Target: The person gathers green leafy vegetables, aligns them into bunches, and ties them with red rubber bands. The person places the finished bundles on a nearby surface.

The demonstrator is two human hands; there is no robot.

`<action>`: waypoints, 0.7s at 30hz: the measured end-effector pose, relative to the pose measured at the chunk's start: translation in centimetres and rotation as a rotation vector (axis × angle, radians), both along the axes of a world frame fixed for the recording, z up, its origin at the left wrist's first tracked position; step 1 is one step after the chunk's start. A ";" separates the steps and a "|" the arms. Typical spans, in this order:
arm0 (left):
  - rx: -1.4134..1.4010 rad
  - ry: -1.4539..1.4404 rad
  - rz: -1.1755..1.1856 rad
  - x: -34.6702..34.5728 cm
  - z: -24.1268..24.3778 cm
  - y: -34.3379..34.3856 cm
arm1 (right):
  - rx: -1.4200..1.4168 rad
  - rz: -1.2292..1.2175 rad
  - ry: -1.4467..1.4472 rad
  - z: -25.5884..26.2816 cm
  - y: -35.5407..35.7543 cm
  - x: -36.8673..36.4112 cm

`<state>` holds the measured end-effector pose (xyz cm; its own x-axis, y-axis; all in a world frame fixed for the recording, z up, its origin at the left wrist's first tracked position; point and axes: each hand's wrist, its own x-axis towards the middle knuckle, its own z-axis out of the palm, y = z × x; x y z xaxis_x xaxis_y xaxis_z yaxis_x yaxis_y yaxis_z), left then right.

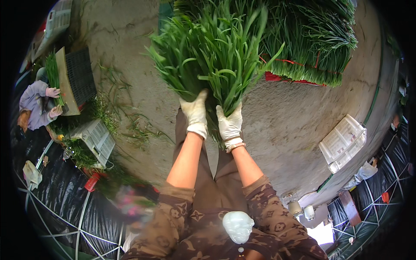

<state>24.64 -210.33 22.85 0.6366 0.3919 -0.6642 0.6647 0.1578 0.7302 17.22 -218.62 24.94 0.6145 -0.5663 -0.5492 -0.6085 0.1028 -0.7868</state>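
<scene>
Both my hands wear whitish gloves and hold long green leaves that look like garlic chives. My left hand [195, 112] grips the left bunch of chives [178, 61], its leaves fanning up and away from me. The right bunch of chives [224, 71] rises out of my right hand [230, 121], thumb pressed along its stems. Some leaves are blurred. The two bunches touch and overlap in front of my legs, above the concrete floor. Behind them lies a large stack of chives [302, 42], tied with red bands, its cut ends facing me; the held leaves hide part of it.
Loose leaves [139, 126] litter the concrete floor [276, 107] on the left. A co-worker [35, 100] holds chives at a board-edged black crate [81, 74]. A pale plastic crate [97, 139] stands nearer, and a white crate [343, 143] on the right. Another person [130, 204] is blurred.
</scene>
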 end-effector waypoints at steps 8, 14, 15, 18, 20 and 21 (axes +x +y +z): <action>0.055 0.236 0.187 -0.8 1.9 -2.8 | 0.126 -0.153 -0.018 -2.8 -3.7 -0.1; -0.218 0.252 0.155 0.0 2.3 1.7 | 0.071 0.229 0.261 -0.9 -3.6 3.6; -0.181 0.046 -0.031 -0.3 3.0 3.3 | -0.040 0.351 0.272 -0.2 -3.4 4.9; -0.333 0.225 0.019 0.3 4.9 9.6 | 0.096 0.505 0.282 1.2 -1.7 10.8; -0.549 0.191 -0.108 1.1 6.0 13.1 | 0.158 0.622 0.287 2.1 0.8 15.2; -0.632 0.131 -0.169 1.6 6.1 13.9 | 0.177 0.663 0.235 2.5 2.3 17.1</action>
